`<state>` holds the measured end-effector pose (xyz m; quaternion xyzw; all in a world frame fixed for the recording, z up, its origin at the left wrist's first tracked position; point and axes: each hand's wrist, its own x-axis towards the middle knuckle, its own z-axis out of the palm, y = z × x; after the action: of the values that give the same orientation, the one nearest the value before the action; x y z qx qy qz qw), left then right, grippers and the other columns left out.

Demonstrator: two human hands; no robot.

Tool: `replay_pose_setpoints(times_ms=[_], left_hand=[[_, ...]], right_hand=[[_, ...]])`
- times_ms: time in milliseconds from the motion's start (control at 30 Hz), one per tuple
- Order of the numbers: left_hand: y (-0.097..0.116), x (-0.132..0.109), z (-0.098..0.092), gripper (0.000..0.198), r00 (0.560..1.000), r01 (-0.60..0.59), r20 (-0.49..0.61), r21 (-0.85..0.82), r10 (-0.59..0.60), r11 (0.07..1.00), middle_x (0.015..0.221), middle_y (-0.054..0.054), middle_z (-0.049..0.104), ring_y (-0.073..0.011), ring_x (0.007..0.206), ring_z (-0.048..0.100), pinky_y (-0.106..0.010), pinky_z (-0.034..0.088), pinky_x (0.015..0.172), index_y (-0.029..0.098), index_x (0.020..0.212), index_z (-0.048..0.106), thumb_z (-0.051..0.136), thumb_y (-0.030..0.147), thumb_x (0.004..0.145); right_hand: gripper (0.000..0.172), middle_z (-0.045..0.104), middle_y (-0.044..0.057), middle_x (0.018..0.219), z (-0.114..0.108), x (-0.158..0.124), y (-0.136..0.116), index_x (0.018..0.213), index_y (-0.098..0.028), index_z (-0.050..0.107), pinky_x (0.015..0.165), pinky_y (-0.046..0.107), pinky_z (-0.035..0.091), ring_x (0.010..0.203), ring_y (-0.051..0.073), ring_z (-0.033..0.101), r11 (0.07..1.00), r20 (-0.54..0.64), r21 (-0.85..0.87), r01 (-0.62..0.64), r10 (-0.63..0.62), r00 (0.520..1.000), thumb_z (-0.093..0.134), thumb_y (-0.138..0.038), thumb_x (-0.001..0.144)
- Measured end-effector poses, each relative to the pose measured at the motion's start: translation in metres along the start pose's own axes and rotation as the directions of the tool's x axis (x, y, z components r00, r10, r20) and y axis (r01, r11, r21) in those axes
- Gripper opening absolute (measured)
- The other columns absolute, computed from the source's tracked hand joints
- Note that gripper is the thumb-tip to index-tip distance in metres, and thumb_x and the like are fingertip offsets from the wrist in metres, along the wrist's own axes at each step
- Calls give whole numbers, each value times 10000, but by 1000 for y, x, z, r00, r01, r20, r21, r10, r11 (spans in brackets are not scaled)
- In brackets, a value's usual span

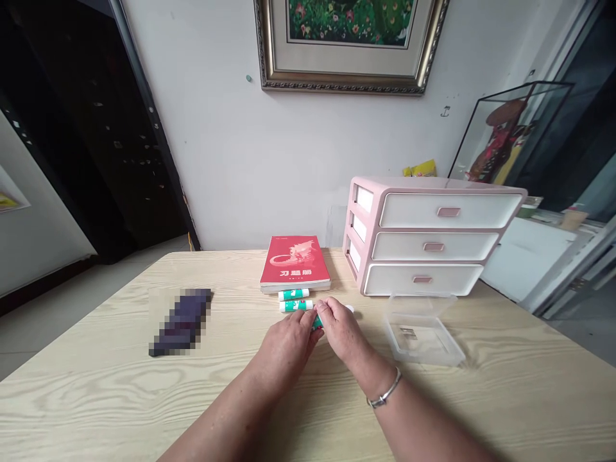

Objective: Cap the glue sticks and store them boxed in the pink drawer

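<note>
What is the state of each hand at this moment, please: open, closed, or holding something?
Left hand: closed, holding a green glue stick.
Right hand: closed, holding the same glue stick.

The left hand [287, 341] and right hand [342, 330] hide most of a green-and-white glue stick [317, 323]. Pixelation masks a dark object [181, 324] on the tabletop [120, 385]. The top edge cuts off the framed picture [351, 48]; the pink-and-white drawer unit [428, 234] hides the lower part of a yellow packet [423, 169].

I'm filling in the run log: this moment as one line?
left hand, right hand: both on green tube | beyond: two similar tubes, red book | right: open clear box
</note>
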<state>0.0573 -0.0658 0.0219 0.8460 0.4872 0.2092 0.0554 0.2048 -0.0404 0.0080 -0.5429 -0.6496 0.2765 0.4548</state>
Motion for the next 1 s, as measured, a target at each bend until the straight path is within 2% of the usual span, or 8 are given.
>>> replay_pose_setpoints(times_ms=[100,200,367,533,633,767,933,1000], left_hand=[[1,1,-1,302,1000,2,31,-47,0,999,1076,-120,682,-278,933,656,-337,458,752,208,1162,550,413,406,979],[-1,0,-5,284,997,4,71,-215,12,977,928,-76,693,-235,820,650,-294,429,698,215,986,571,383,429,985],[-5,-2,-15,397,990,10,124,-500,60,866,786,-24,615,-159,694,529,-258,391,642,188,858,575,372,509,971],[-7,-3,-20,466,960,174,276,-703,39,689,628,48,438,-91,538,362,-220,301,498,183,799,538,419,618,915],[-9,-4,-18,469,907,358,420,-794,16,492,605,69,401,-57,454,278,-191,224,405,193,778,484,484,654,868],[-13,-3,-16,446,845,473,511,-852,157,226,602,78,374,-44,423,210,-151,205,338,181,902,549,499,623,877],[-17,-2,-15,416,856,437,466,-884,224,166,575,85,346,-49,395,214,-182,357,309,166,939,590,500,570,897],[-22,-2,-17,422,855,448,480,-874,196,186,567,88,342,-50,393,206,-182,347,307,164,939,592,498,573,896]], right_hand=[[256,625,0,698,0,0,-3,771,-215,597,622,253,420,681,165,565,997,5,60,-52,52,999,441,-379,890],[193,582,-26,634,0,0,-7,805,-212,617,573,235,400,606,145,528,984,14,155,-91,90,996,433,-269,825],[227,470,-53,518,-2,-2,-13,774,-201,630,496,218,333,510,124,436,988,3,149,-36,36,999,403,-207,773],[242,427,-69,469,-1,-3,-13,782,-201,624,451,206,318,450,110,411,984,25,172,37,-41,999,382,-191,789],[237,453,-70,472,-3,-6,-14,806,-205,608,448,199,359,446,113,471,977,39,203,70,-79,996,372,-183,808],[219,482,-78,460,-9,-13,-18,867,-209,592,437,197,394,422,121,538,975,61,175,136,-149,987,373,-193,852],[183,514,-76,480,-18,-14,-19,918,-212,559,474,205,409,431,121,546,956,56,139,259,-269,962,378,-210,892],[185,484,-76,482,-28,-8,-15,889,-213,557,465,207,374,427,117,495,958,-51,108,266,-262,964,372,-214,889]])
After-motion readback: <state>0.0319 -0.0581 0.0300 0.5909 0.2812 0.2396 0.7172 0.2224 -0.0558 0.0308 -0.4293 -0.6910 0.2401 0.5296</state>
